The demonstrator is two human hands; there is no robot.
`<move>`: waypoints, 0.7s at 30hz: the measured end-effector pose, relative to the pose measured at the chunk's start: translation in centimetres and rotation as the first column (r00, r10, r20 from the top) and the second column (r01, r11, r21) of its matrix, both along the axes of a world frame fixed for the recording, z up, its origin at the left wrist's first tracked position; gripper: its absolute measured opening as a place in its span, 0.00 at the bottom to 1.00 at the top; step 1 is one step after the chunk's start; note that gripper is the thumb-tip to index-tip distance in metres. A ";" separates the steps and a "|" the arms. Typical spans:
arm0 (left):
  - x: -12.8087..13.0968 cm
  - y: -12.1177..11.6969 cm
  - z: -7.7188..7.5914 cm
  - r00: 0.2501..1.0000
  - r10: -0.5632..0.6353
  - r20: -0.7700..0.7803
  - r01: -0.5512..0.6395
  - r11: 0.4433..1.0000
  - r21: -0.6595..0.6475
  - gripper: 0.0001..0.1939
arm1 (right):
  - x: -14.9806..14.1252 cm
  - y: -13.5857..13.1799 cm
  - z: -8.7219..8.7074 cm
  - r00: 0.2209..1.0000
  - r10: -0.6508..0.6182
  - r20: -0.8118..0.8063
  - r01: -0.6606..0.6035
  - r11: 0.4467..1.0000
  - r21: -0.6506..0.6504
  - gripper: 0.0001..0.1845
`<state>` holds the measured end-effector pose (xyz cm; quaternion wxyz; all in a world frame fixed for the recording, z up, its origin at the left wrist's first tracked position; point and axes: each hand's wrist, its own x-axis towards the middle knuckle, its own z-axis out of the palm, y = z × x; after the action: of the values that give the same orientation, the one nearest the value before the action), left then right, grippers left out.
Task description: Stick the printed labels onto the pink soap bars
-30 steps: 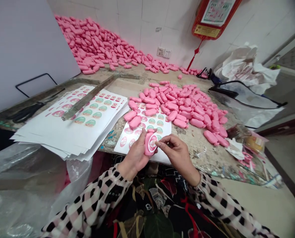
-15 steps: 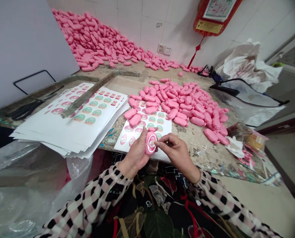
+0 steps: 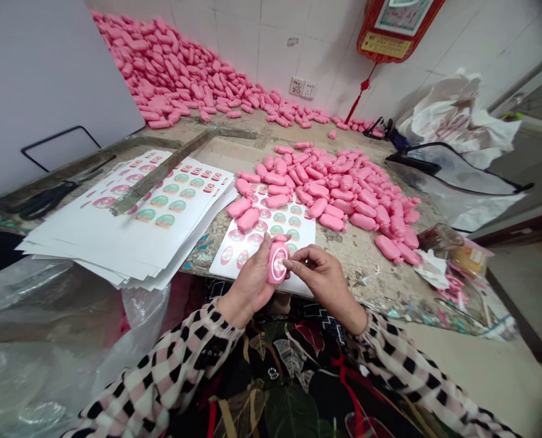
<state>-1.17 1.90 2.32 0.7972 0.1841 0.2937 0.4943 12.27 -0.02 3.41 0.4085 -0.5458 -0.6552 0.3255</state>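
My left hand (image 3: 251, 283) is wrapped round a pink sausage-shaped piece (image 3: 273, 278) with a knotted-looking end, held upright above the front edge of the table. On its face is an oval pink-and-white sticker (image 3: 277, 260). From the right, my right hand (image 3: 323, 277) reaches in with thumb and forefinger pinched together, their tips at the sticker's surface; its other fingers are curled. Under and beyond both hands lies a sticker sheet (image 3: 298, 228) with pink ovals and green shapes. Several loose pink pieces (image 3: 247, 219) rest on the sheet's far part.
A heap of pink pieces (image 3: 357, 191) spreads across the table's middle, and a larger pile (image 3: 174, 67) leans on the back wall. Stacked sticker sheets (image 3: 92, 243) lie left under a metal bar (image 3: 161, 173). Dark scissors (image 3: 47, 201) and a clear bag (image 3: 38, 340) are also left.
The hands and the pink piece keep almost the same place. The piece looks slightly turned under my right fingertips, and the camera view has shifted very slightly.
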 end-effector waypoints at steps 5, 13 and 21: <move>0.0 0.2 -0.3 0.999 0.013 0.046 -0.012 1.000 -0.025 0.24 | -0.1 -0.7 1.2 0.824 -0.047 0.565 -0.048 0.987 0.152 0.15; 0.1 0.3 -0.3 0.999 0.024 -0.027 -0.027 0.990 -0.136 0.23 | -0.1 0.8 -0.2 0.981 -0.110 0.161 0.132 0.982 -0.135 0.20; -1.0 -0.9 0.1 0.961 -0.191 -0.198 0.212 0.973 0.089 0.19 | -1.5 2.0 -1.1 0.828 -0.164 -0.536 -0.096 0.900 -0.425 0.18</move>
<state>-2.16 1.04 2.46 0.8007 0.3024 0.3199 0.4064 10.72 2.01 2.34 0.4560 -0.5152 -0.4071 0.6008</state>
